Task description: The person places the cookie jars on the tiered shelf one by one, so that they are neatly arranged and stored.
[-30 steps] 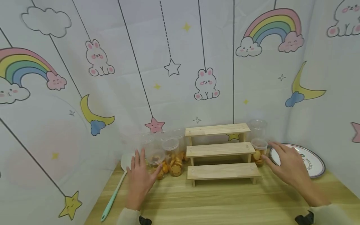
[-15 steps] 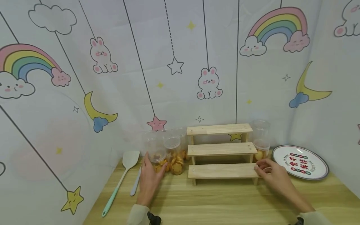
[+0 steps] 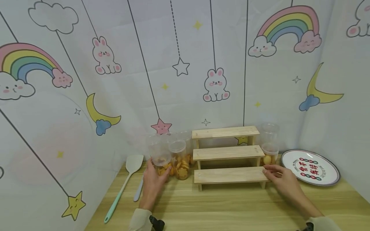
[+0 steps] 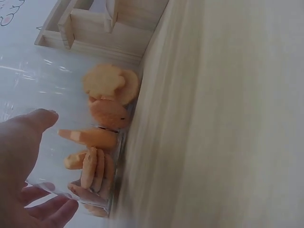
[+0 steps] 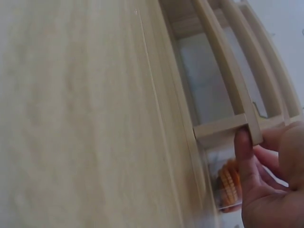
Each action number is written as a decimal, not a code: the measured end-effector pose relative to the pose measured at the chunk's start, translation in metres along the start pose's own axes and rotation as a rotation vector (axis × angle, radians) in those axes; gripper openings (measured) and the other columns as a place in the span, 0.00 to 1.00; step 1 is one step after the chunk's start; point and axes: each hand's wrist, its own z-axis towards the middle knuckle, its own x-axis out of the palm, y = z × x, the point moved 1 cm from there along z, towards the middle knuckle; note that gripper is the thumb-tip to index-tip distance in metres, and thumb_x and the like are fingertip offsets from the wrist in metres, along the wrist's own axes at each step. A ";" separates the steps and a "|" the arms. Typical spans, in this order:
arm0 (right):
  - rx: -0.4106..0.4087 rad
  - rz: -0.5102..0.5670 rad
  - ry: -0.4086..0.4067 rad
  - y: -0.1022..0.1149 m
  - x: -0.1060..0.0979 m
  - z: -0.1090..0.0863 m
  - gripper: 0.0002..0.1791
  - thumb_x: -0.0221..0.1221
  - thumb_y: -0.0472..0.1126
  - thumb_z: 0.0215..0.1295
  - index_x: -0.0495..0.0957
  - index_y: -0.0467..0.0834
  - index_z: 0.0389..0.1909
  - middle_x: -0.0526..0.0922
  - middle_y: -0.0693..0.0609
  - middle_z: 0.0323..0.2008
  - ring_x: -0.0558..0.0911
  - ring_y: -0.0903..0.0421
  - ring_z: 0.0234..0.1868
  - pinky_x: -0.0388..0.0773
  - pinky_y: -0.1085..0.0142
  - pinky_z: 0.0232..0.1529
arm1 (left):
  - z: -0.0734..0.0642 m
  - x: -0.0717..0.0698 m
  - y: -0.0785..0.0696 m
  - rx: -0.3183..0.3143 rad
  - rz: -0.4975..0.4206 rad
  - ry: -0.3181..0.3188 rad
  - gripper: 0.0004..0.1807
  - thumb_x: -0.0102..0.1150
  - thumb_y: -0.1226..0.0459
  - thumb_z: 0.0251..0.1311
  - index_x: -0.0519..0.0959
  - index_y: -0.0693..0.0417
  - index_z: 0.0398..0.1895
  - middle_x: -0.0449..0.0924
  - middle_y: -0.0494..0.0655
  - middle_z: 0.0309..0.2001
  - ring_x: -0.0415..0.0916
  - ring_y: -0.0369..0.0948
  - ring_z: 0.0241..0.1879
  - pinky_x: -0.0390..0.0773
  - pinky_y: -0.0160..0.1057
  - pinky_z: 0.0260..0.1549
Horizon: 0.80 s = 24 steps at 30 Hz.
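My left hand (image 3: 154, 183) is at a clear lidded jar (image 3: 162, 159) of orange-brown cookies, thumb on the near side and fingers on the far side. In the left wrist view the fingers (image 4: 51, 209) curl round the jar's base end, where cookies (image 4: 97, 137) lie loose. A three-step wooden display shelf (image 3: 229, 175) stands to the right of the jars. With thumb and fingers my right hand (image 3: 284, 183) pinches the right end of its lowest step. The right wrist view has the thumb (image 5: 244, 152) pressed under the board's edge.
More clear cookie jars (image 3: 181, 163) stand against the shelf's left side. Others (image 3: 269, 154) are behind my right hand. A white plate (image 3: 310, 166) with red writing lies at right. Left are a spatula (image 3: 125, 186) and a grey-handled utensil (image 3: 138, 192). A printed cloth (image 3: 188, 106) hangs behind.
My right hand has come left and down from beside the jar onto the shelf's lowest step. The left hand has moved closer round the cookie jar. The shelf appears still.
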 end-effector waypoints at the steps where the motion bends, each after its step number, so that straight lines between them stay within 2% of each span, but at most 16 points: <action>1: 0.000 0.006 -0.002 0.000 0.000 0.000 0.29 0.63 0.59 0.78 0.85 0.41 0.64 0.91 0.42 0.52 0.90 0.45 0.56 0.80 0.78 0.44 | 0.001 -0.001 -0.001 0.002 -0.002 -0.005 0.52 0.83 0.50 0.57 0.64 0.64 0.77 0.80 0.69 0.66 0.80 0.66 0.65 0.81 0.66 0.62; 3: -0.001 0.014 -0.006 -0.001 0.000 -0.001 0.27 0.63 0.58 0.79 0.85 0.41 0.64 0.91 0.41 0.53 0.89 0.50 0.55 0.78 0.80 0.45 | 0.002 -0.004 -0.003 0.002 -0.001 -0.007 0.53 0.82 0.49 0.57 0.63 0.63 0.78 0.80 0.68 0.66 0.81 0.65 0.64 0.81 0.66 0.62; 7: 0.011 0.049 -0.001 -0.005 0.001 -0.002 0.27 0.64 0.57 0.79 0.84 0.41 0.65 0.91 0.42 0.53 0.85 0.69 0.49 0.77 0.81 0.46 | 0.005 -0.010 -0.008 0.022 0.006 -0.044 0.54 0.82 0.48 0.56 0.64 0.62 0.78 0.82 0.67 0.64 0.84 0.64 0.60 0.84 0.65 0.57; 9: 0.024 0.103 0.019 -0.007 0.002 -0.001 0.28 0.64 0.56 0.79 0.82 0.40 0.67 0.91 0.42 0.52 0.84 0.73 0.45 0.79 0.80 0.46 | 0.007 -0.013 -0.011 0.036 0.015 -0.068 0.54 0.83 0.47 0.55 0.65 0.61 0.78 0.82 0.65 0.63 0.84 0.63 0.58 0.85 0.64 0.55; 11: 0.039 0.166 0.040 -0.010 0.002 -0.001 0.30 0.63 0.55 0.80 0.79 0.37 0.70 0.92 0.44 0.50 0.87 0.71 0.41 0.81 0.77 0.45 | 0.009 -0.015 -0.014 0.048 0.021 -0.092 0.54 0.83 0.47 0.54 0.66 0.61 0.77 0.82 0.64 0.63 0.84 0.62 0.57 0.86 0.63 0.52; 15: 0.075 0.292 0.084 -0.013 0.002 -0.001 0.34 0.63 0.54 0.81 0.73 0.33 0.74 0.92 0.50 0.45 0.91 0.59 0.38 0.85 0.72 0.45 | 0.011 -0.022 -0.024 0.058 0.014 -0.111 0.52 0.83 0.46 0.54 0.67 0.58 0.76 0.82 0.61 0.61 0.84 0.58 0.55 0.87 0.61 0.48; 19: 0.078 0.315 0.109 -0.013 0.001 -0.001 0.36 0.62 0.53 0.81 0.70 0.33 0.76 0.91 0.53 0.45 0.92 0.57 0.39 0.85 0.73 0.46 | 0.013 -0.030 -0.035 0.089 -0.004 -0.134 0.52 0.82 0.45 0.54 0.67 0.57 0.76 0.82 0.60 0.60 0.83 0.57 0.54 0.87 0.60 0.46; 24: 0.078 0.298 0.116 -0.011 0.001 -0.003 0.36 0.62 0.54 0.81 0.70 0.34 0.77 0.91 0.52 0.45 0.91 0.57 0.39 0.83 0.74 0.47 | 0.015 -0.041 -0.048 0.166 0.000 -0.208 0.51 0.82 0.45 0.54 0.69 0.58 0.75 0.83 0.61 0.57 0.83 0.57 0.52 0.88 0.59 0.42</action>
